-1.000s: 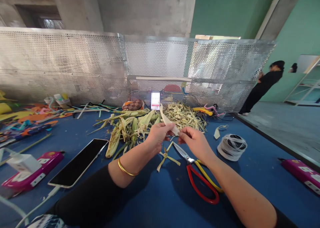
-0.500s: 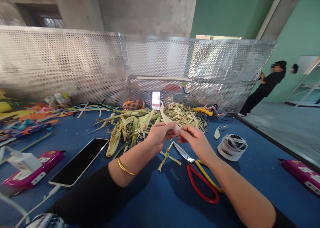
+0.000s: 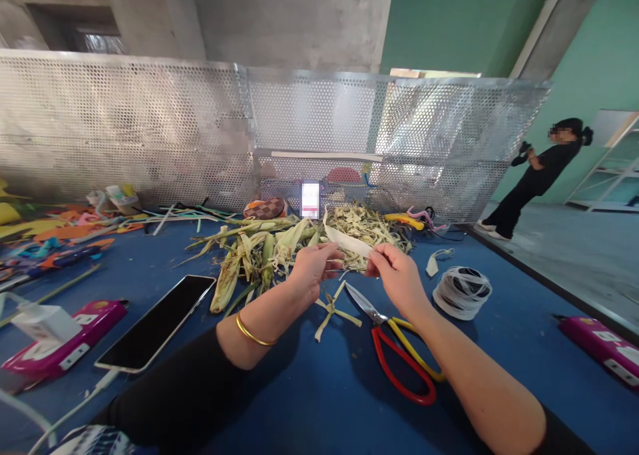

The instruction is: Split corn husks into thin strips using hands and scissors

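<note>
Both my hands are raised over the blue table [image 3: 309,402] and pinch a pale strip of corn husk [image 3: 349,242]. My left hand [image 3: 312,272], with a gold bangle on its wrist, grips the lower part of the strip. My right hand [image 3: 397,275] pinches the strip's right end between thumb and fingers. Below my hands lie a small knotted husk piece [image 3: 332,310] and scissors [image 3: 394,345] with red and yellow handles. A pile of corn husks [image 3: 269,249] lies just beyond my hands.
A black phone [image 3: 160,322] lies at the left by a pink power bank [image 3: 54,348]. A coil of white band [image 3: 462,292] sits to the right, another pink device [image 3: 602,352] further right. Perforated metal panels [image 3: 150,129] wall the table's far edge. A person in black [image 3: 534,175] stands at the right.
My right hand moved right and up, drawing the husk strip out flatter between my hands. The person in black stepped a little to the right.
</note>
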Motion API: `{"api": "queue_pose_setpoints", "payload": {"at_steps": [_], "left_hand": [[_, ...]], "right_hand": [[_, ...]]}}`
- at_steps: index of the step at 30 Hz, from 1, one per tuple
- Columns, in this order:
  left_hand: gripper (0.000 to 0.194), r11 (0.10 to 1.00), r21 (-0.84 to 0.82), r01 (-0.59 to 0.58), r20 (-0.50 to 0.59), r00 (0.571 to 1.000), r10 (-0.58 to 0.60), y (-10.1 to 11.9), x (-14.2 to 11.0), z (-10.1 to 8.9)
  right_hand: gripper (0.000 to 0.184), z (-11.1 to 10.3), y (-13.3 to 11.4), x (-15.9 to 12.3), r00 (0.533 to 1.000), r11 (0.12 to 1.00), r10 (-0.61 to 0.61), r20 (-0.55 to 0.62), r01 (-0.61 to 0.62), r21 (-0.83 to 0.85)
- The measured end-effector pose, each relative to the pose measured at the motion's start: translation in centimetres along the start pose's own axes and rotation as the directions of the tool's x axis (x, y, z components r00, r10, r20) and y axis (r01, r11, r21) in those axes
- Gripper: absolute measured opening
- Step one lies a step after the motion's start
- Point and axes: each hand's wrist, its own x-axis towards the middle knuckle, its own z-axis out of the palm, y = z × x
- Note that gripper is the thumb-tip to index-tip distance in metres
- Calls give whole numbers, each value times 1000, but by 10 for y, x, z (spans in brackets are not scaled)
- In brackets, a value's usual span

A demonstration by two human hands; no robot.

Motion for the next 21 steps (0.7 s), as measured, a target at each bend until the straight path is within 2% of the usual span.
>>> {"api": "queue_pose_setpoints", "payload": {"at_steps": [2,3,4,5,6,7,8,9,10,12,14,15,21], "left_hand": [[12,981,85,-174,-124,975,184,-2,3,-2],[11,936,180,-304,-138,934,330,-2,4,-3],[9,843,301,-446,-96,865,492,-1,3,-4],[7,690,425,-586,16,767,641,-1,2,-4],[5,507,509,-696,175,660,731,-1,-1,-4],[8,339,540,-770,332,566,755,-1,-3,-4],[13,211,541,-814,460,496,736,-1,-6,-4],[19,136,536,-833,545,465,697,-1,-8,-3],[24,107,543,-833,590,469,657,-2,-8,-3],[27,143,577,-804,612,542,576,-4,-7,-3],[25,234,602,-763,581,620,527,-4,-4,-4],[22,270,601,-753,577,642,505,-3,-2,-5],[15,334,593,-733,592,677,436,1,1,-9]], "right_hand": [[24,-3,1,1,999,978,-34,-32,27,-207],[23,-4,1,1,998,951,-55,-25,45,-307],[21,-4,1,1,997,913,-79,-5,71,-402],[19,-3,1,0,994,862,-106,27,105,-495],[17,-2,1,-1,988,797,-136,67,150,-585],[16,-1,0,-3,979,720,-168,114,201,-664],[17,1,-1,-4,967,642,-199,161,252,-724],[17,2,-2,-5,953,576,-226,200,297,-762],[18,3,-3,-6,941,530,-249,228,329,-782],[18,2,-3,-6,929,506,-279,245,359,-784],[18,0,-2,-5,934,549,-285,215,342,-762],[18,-1,-1,-5,938,586,-282,199,333,-739],[12,-3,2,-3,968,841,-227,108,250,-479]]}}
